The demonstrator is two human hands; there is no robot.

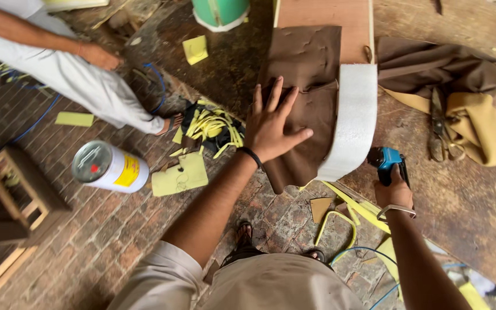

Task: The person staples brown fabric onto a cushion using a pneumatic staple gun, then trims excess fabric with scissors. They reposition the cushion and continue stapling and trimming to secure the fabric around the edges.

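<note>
The left hand (271,123) lies flat on the fabric (305,86), which covers a foam block (352,117) on the table (466,201). The right hand (394,192) holds a tool (387,161) just right of the foam. Scissors (440,135) lie further right on cloth (466,86). A can (107,166) lies on the floor (104,229), left.

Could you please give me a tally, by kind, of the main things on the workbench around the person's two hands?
Brown fabric pieces: 2 (one under the left hand at, one bunched at)
White foam pieces: 1
Blue power tools: 1, held by the right hand
Scissors: 1
Total: 5
</note>
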